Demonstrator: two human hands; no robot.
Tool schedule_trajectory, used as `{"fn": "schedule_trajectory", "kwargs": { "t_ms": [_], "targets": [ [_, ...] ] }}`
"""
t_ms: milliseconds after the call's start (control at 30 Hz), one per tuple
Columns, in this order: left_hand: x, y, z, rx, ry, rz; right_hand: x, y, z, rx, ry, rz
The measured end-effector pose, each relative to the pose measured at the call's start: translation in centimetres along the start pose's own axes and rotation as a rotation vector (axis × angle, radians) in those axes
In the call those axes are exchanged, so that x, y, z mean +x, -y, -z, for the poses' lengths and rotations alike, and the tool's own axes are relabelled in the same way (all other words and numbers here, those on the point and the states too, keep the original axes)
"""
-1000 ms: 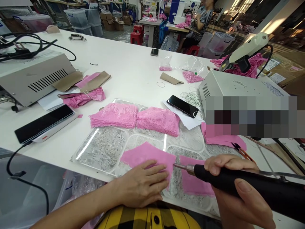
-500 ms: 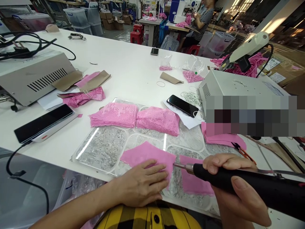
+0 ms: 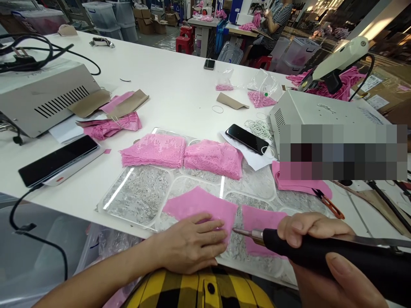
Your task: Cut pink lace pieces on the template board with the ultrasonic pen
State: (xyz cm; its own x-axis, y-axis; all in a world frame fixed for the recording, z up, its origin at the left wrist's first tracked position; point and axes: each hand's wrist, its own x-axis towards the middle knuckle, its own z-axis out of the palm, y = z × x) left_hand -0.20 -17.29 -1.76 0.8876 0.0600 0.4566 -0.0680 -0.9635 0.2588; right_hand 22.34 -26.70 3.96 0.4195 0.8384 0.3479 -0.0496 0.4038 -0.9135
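My left hand point(image 3: 189, 244) lies flat, fingers stretched, pressing a pink fabric piece point(image 3: 199, 204) onto a clear glass plate point(image 3: 138, 197). My right hand point(image 3: 324, 256) grips a black-handled hot cutting tool point(image 3: 321, 252), whose metal tip point(image 3: 240, 232) touches the right edge of that fabric beside my left fingertips. A second pink piece point(image 3: 258, 220) lies under the tool. Two stacks of pink lace point(image 3: 154, 149) point(image 3: 213, 158) sit at the plate's far edge.
A phone point(image 3: 245, 139) on white paper, rubber bands point(image 3: 260, 128) and a white machine box point(image 3: 317, 113) are at right; orange snips point(image 3: 329, 205) lie near more pink fabric. A grey machine point(image 3: 41, 96) and another phone point(image 3: 58, 159) stand at left. A person sits at a sewing table behind.
The tool tip has slid a little lower along the fabric's right edge. My left hand stays flat on the fabric. The camera view tilted slightly.
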Motion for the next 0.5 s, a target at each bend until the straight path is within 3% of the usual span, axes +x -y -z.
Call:
{"fn": "schedule_trajectory", "kwargs": {
  "t_ms": [500],
  "targets": [
    [-0.01,0.08,0.09,-0.005,0.024,-0.003,-0.33,-0.31,0.01,-0.018,0.049,-0.019]
  ]
}}
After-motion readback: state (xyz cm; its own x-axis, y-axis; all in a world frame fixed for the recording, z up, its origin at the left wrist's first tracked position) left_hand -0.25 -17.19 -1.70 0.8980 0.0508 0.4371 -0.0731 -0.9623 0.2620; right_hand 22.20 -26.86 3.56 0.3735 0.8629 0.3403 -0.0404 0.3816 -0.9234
